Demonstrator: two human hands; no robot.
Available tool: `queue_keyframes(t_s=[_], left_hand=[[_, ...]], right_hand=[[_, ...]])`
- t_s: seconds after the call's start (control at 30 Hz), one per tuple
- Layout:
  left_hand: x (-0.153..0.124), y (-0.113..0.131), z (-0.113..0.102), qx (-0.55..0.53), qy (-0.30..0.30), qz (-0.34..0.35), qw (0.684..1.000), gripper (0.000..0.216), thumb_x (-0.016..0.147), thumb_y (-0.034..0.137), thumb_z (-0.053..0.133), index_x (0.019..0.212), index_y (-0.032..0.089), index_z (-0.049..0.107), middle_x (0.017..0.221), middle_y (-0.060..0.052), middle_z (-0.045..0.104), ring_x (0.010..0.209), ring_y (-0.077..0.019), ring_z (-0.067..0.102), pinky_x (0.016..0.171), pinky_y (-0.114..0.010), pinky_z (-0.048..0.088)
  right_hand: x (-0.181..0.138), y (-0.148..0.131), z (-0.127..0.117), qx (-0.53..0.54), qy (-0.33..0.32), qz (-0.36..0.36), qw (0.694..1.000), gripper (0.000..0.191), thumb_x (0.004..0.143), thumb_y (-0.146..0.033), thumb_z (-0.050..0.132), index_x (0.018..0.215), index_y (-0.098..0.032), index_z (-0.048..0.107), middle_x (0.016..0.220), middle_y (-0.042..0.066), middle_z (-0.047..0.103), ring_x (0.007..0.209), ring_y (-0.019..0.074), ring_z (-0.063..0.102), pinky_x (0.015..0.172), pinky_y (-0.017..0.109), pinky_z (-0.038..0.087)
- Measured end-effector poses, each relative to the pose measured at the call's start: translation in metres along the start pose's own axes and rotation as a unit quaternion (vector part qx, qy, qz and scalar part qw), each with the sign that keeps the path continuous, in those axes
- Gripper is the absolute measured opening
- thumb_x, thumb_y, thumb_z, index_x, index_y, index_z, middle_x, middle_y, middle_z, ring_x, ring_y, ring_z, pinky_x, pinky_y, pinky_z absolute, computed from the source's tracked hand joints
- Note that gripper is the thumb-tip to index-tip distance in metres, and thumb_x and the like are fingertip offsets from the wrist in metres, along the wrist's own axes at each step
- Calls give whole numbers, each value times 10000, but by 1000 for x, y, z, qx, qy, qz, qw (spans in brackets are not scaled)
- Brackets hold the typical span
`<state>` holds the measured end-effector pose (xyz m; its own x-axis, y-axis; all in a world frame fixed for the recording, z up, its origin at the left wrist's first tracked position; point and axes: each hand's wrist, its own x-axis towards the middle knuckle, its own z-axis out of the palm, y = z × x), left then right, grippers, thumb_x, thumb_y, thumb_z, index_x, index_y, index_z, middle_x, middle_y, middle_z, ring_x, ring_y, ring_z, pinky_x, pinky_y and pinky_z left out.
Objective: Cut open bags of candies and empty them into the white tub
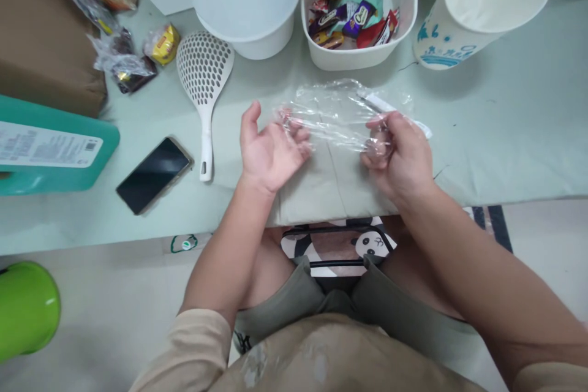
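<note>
A crumpled clear plastic bag (335,111) stretches between my two hands just above the cloth-covered table. My right hand (402,156) pinches its right end between thumb and curled fingers. Palm up, my left hand (273,153) has its thumb stretched away from the fingers, and the fingertips touch the bag's left end, seen partly through the film. Behind the bag, near my right hand, lies a slim white strip (420,127) with a dark line; I cannot make out its kind. A white slotted skimmer (206,82) lies left of my left hand.
Beyond my hands stand a white round tub (264,43), a white bin of wrapped snacks (362,60) and a paper cup (450,46). To the left are a phone (154,174), a green jug (103,141), a yellow packet (165,45) and a cardboard box (41,43).
</note>
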<state>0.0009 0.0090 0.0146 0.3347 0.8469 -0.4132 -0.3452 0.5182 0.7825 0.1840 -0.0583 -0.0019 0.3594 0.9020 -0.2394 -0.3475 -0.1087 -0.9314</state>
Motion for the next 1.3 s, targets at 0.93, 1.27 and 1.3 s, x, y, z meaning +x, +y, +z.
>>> queue_keyframes(t_s=[0.93,1.27,1.3], left_hand=[[-3,12,-20,59,-172,-202,962,583,525,258,652,1083,186,804,1304,-162,747,1093,-369,775,693,-424,678],[-10,26,-48,60,-233,-186,953,693,559,176,551,1223,92,733,1352,-190,723,1242,-429,701,771,-424,660],[-11,27,-52,50,-245,-191,949,685,579,168,547,1235,79,722,1363,-191,717,1253,-431,693,782,-426,657]], right_hand=[[-1,-3,-12,-91,-126,77,985,389,750,-421,871,1037,-242,677,817,-5,719,647,144,664,611,303,569],[18,2,-24,-57,64,-68,994,202,933,-404,719,858,-222,671,684,-39,644,533,62,574,486,193,495],[19,2,-25,-56,68,-73,993,194,925,-398,728,875,-219,673,694,-38,654,533,60,574,482,188,494]])
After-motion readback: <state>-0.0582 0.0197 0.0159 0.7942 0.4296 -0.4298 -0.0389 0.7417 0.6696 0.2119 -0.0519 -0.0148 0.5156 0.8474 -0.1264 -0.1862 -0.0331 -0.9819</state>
